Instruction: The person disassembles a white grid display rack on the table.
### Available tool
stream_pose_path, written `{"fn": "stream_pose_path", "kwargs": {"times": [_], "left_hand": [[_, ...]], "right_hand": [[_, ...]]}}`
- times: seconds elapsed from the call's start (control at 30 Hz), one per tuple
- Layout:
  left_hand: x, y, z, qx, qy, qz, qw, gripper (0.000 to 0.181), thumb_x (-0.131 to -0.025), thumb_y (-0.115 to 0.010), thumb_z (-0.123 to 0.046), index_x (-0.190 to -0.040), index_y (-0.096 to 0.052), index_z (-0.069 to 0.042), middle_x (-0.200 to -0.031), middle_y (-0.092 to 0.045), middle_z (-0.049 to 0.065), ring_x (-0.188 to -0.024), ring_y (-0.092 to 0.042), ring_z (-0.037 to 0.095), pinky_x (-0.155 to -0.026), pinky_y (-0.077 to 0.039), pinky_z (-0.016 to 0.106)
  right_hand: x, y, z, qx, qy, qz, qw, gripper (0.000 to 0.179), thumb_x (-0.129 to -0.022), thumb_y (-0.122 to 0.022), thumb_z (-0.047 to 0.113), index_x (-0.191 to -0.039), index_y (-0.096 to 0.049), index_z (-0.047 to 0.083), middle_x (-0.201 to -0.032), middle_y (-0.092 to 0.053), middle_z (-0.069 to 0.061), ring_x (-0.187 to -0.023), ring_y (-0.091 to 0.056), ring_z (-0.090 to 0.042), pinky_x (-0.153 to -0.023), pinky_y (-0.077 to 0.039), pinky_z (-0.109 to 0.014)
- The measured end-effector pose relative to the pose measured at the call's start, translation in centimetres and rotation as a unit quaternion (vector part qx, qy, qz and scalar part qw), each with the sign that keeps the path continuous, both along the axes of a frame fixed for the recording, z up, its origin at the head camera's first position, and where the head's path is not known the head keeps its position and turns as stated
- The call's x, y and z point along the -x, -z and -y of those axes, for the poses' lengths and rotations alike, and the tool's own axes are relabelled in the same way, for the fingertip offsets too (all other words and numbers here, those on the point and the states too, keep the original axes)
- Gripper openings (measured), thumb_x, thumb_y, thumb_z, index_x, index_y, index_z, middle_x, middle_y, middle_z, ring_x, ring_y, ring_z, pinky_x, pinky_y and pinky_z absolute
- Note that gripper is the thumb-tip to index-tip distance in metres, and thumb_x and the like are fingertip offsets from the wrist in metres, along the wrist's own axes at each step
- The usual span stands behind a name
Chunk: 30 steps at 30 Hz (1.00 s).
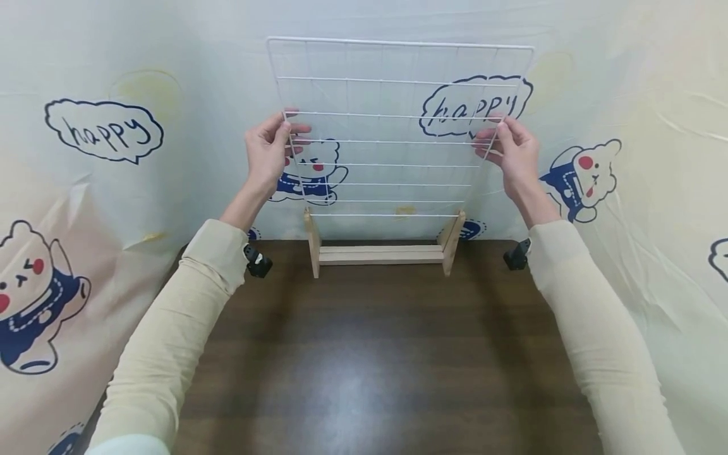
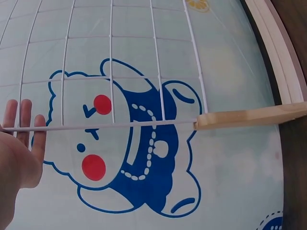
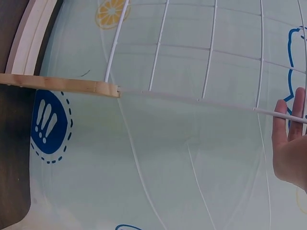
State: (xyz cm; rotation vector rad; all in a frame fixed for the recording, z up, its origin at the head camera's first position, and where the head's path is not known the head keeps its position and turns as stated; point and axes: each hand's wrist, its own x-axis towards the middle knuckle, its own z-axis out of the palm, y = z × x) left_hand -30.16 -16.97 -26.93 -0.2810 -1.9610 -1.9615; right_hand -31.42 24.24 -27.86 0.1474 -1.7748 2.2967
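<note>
Above wooden stand (image 1: 381, 255), left hand (image 1: 266, 150) and right hand (image 1: 519, 155) pinch opposite sides of white wire grid (image 1: 392, 142).

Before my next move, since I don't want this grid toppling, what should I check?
1. Left hand gripping the white wire grid: ok.
2. Right hand gripping its opposite side: ok.
3. Wooden stand upright on the tabletop: ok.
4. Grid's lower end between the stand's uprights: ok.
5. Grid firmly seated there: cannot tell.
</note>
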Motion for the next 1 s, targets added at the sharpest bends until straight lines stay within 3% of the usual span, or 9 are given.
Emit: {"fn": "stream_pose_path", "kwargs": {"times": [0.1,0.5,0.77,1.0], "left_hand": [[0.1,0.0,-0.1,-0.006,0.004,-0.008,0.9999,0.027,-0.101,-0.047,-0.008,-0.122,-0.066,-0.007,-0.104,-0.071,0.013,-0.092,-0.070,0.027,-0.082,-0.057,0.034],[-0.3,-0.5,0.0,-0.009,0.009,-0.016,0.9998,0.028,-0.101,-0.047,-0.006,-0.122,-0.066,-0.007,-0.103,-0.072,0.013,-0.092,-0.069,0.028,-0.085,-0.056,0.040],[-0.5,-0.8,0.1,-0.014,0.024,-0.035,0.9990,0.029,-0.101,-0.047,-0.004,-0.124,-0.064,-0.005,-0.101,-0.072,0.014,-0.093,-0.069,0.032,-0.080,-0.057,0.036],[-0.7,-1.0,0.5,-0.006,0.049,-0.060,0.9970,0.029,-0.100,-0.047,-0.004,-0.125,-0.063,-0.002,-0.099,-0.072,0.014,-0.082,-0.071,0.026,-0.073,-0.059,0.030]], "right_hand": [[-0.2,0.0,-0.1,0.001,0.001,-0.005,1.0000,0.030,-0.099,-0.054,0.021,-0.124,-0.061,0.007,-0.103,-0.069,-0.014,-0.097,-0.066,-0.028,-0.092,-0.053,-0.038],[-0.3,-0.6,-0.2,0.002,-0.003,-0.032,0.9995,0.028,-0.099,-0.055,0.019,-0.123,-0.062,0.005,-0.100,-0.069,-0.014,-0.094,-0.067,-0.029,-0.090,-0.055,-0.038],[-0.3,-0.5,-0.3,0.003,0.000,-0.045,0.9990,0.028,-0.098,-0.056,0.019,-0.121,-0.064,0.005,-0.100,-0.069,-0.016,-0.092,-0.068,-0.028,-0.088,-0.055,-0.038],[-0.7,-0.7,-0.5,-0.007,0.001,-0.056,0.9984,0.031,-0.097,-0.057,0.019,-0.125,-0.062,0.004,-0.102,-0.069,-0.017,-0.094,-0.068,-0.028,-0.089,-0.054,-0.038]]}}
